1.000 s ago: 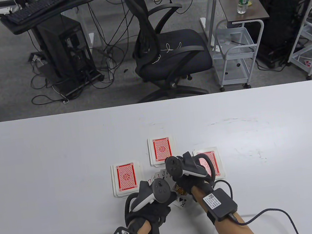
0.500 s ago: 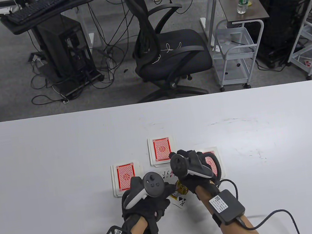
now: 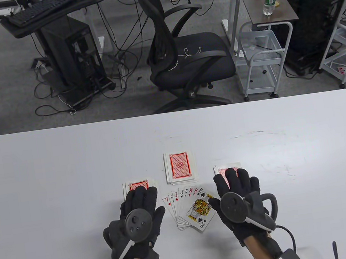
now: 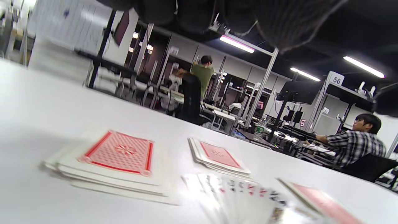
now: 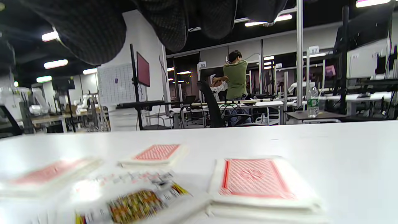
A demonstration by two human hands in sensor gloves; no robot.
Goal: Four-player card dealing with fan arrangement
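Observation:
A face-up fan of cards lies on the white table between my hands, a king of spades on top. Three face-down red-backed piles surround it: the left pile, the middle pile and the right pile. My left hand lies flat with straight fingers over the left pile. My right hand lies flat the same way over the right pile. Neither grips a card. In the left wrist view the left pile, the middle pile and the fan show. The right wrist view shows the right pile.
A black office chair stands beyond the table's far edge, with a white wire cart to its right and a computer stand to its left. People sit and stand at desks in the background of the wrist views.
Both hands let go of the fan and moved apart, left hand to the left pile, right hand to the right pile. The fan now lies uncovered, spread on the table.

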